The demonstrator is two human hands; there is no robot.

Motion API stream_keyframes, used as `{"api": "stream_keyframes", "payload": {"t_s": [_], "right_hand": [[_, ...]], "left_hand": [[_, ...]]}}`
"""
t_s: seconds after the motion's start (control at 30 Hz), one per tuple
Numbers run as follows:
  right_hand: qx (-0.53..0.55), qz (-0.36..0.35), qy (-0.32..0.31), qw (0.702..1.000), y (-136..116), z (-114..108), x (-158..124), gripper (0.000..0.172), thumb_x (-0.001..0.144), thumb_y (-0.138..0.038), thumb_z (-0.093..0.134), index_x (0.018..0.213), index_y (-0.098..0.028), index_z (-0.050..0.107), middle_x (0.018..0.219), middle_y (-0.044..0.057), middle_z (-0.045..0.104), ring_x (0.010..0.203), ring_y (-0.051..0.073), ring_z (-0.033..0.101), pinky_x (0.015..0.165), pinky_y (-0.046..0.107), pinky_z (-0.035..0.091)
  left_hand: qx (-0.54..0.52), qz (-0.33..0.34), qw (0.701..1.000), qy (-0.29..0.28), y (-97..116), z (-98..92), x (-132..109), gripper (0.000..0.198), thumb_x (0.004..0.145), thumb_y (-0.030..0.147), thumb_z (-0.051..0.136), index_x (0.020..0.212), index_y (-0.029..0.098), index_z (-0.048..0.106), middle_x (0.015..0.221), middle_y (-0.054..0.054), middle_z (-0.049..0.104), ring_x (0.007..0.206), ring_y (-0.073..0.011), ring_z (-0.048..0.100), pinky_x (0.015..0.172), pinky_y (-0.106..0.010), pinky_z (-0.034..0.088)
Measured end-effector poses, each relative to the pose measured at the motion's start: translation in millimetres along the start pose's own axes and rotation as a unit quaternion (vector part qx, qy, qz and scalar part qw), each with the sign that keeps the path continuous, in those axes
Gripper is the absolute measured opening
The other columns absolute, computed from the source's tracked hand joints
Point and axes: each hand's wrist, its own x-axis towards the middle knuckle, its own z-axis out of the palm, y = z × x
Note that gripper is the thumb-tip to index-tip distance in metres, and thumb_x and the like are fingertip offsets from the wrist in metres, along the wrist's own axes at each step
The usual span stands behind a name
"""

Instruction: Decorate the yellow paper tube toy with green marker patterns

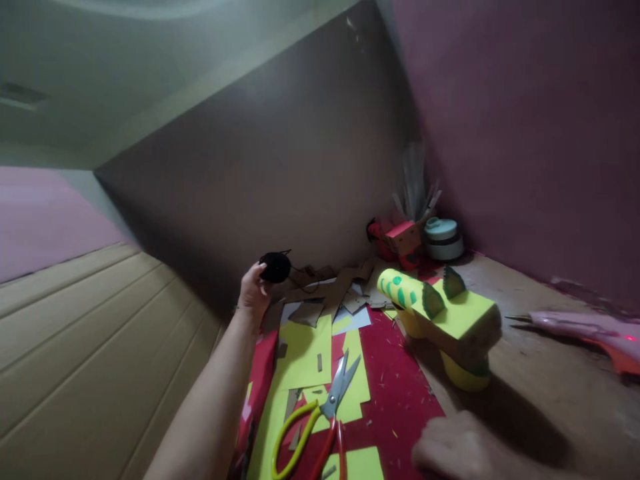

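My left hand (pixel 255 292) is stretched out toward the back wall, closed on a round black bundle (pixel 275 267) that looks like a ball of cord, with a loose end sticking out. At the bottom edge, my right hand (pixel 453 445) is blurred and partly cut off; its fingers look curled, but whether they hold anything is hidden. Just beyond it stands a yellow paper-and-cardboard figure (pixel 460 312) with green spots and dark-edged spikes. Between my hands lie scissors (pixel 334 402) with one yellow and one red handle, blades spread.
Yellow paper sheets (pixel 306 353) and cardboard scraps (pixel 345 293) cover a red surface (pixel 395 393). A pink glue gun (pixel 580 325) lies at right. Behind are a red box-headed figure (pixel 404 237), a pale blue lidded container (pixel 443 239) and clear sticks (pixel 414 180). Cardboard panelling (pixel 90 353) rises at left.
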Motion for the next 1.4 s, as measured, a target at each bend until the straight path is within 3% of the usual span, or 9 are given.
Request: {"api": "stream_keyframes", "payload": {"t_s": [0.07,0.2,0.37,0.47,0.57,0.77,0.9,1.1,1.4], "right_hand": [[0.014,0.024,0.002,1.0,-10.3,-13.2,3.0,0.017,0.082,-0.009,0.051,0.074,-0.02,0.061,0.072,0.006,0.07,0.061,0.018,0.063,0.055,0.029,0.044],[0.117,0.088,0.045,0.988,-27.4,-34.2,2.8,0.018,0.087,-0.015,0.047,0.085,-0.019,0.064,0.084,0.008,0.072,0.073,0.018,0.067,0.067,0.029,0.054],[0.209,0.137,0.141,0.958,-38.7,-41.8,-3.1,0.032,0.091,-0.028,0.049,0.121,-0.02,0.056,0.112,0.011,0.068,0.094,0.022,0.066,0.081,0.037,0.055],[0.265,0.137,0.165,0.94,-41.3,-41.5,-5.9,0.04,0.09,-0.033,0.054,0.128,-0.021,0.049,0.121,0.011,0.063,0.105,0.024,0.063,0.09,0.04,0.053],[0.351,0.127,0.153,0.915,-41.1,-40.9,-6.1,0.049,0.086,-0.036,0.062,0.13,-0.022,0.046,0.123,0.01,0.062,0.108,0.023,0.062,0.1,0.042,0.049],[0.385,0.164,0.164,0.893,-36.8,-39.0,-1.8,0.063,0.078,-0.04,0.069,0.132,-0.02,0.042,0.128,0.012,0.061,0.115,0.026,0.06,0.098,0.043,0.049],[0.36,0.21,0.178,0.892,-31.1,-36.8,0.2,0.06,0.072,-0.04,0.075,0.122,-0.019,0.049,0.118,0.011,0.064,0.115,0.029,0.059,0.1,0.045,0.046],[0.35,0.258,0.153,0.888,-27.1,-36.4,4.5,0.046,0.066,-0.027,0.076,0.107,-0.02,0.055,0.098,0.006,0.067,0.095,0.025,0.063,0.087,0.041,0.05],[0.366,0.279,0.108,0.881,-29.6,-41.0,4.3,0.051,0.064,-0.031,0.077,0.107,-0.019,0.054,0.096,0.006,0.065,0.095,0.026,0.062,0.086,0.041,0.049]], "left_hand": [[-0.04,-0.006,0.999,-0.037,16.8,7.4,-25.6,0.034,0.092,0.033,0.059,0.121,0.016,0.057,0.122,-0.01,0.061,0.102,-0.0241,0.063,0.085,-0.045,0.056],[-0.069,-0.033,0.99,-0.119,44.4,22.2,-90.0,0.034,0.092,0.033,0.06,0.121,0.016,0.057,0.122,-0.01,0.061,0.102,-0.0238,0.064,0.084,-0.045,0.056],[-0.065,-0.081,0.966,-0.238,51.9,48.8,-188.6,0.032,0.093,0.035,0.058,0.118,0.016,0.058,0.108,-0.008,0.065,0.086,-0.019,0.066,0.072,-0.037,0.058],[-0.053,-0.078,0.968,-0.234,44.0,61.4,-237.0,0.031,0.093,0.035,0.057,0.116,0.015,0.059,0.111,-0.008,0.064,0.089,-0.0199,0.065,0.074,-0.038,0.057],[-0.032,-0.055,0.978,-0.199,34.2,71.0,-265.4,0.027,0.093,0.033,0.058,0.115,0.018,0.061,0.12,-0.009,0.062,0.1,-0.0218,0.063,0.085,-0.043,0.055],[0.015,-0.028,0.985,-0.17,22.9,87.7,-288.4,0.025,0.094,0.035,0.05,0.111,0.02,0.061,0.102,-0.006,0.068,0.093,-0.0219,0.063,0.083,-0.037,0.051],[0.063,0.012,0.985,-0.162,17.1,86.7,-300.8,0.022,0.085,0.036,0.064,0.105,0.028,0.069,0.098,-0.004,0.071,0.091,-0.0223,0.062,0.084,-0.033,0.047],[0.066,-0.009,0.987,-0.146,25.0,64.7,-297.2,0.015,0.083,0.037,0.066,0.076,0.025,0.07,0.046,0.004,0.05,0.039,-0.0111,0.043,0.044,-0.024,0.035],[-0.096,-0.113,0.984,-0.096,36.1,49.7,-280.6,0.025,0.079,0.04,0.071,0.074,0.018,0.062,0.057,0.003,0.058,0.041,-0.0058,0.048,0.039,-0.015,0.038]]}}
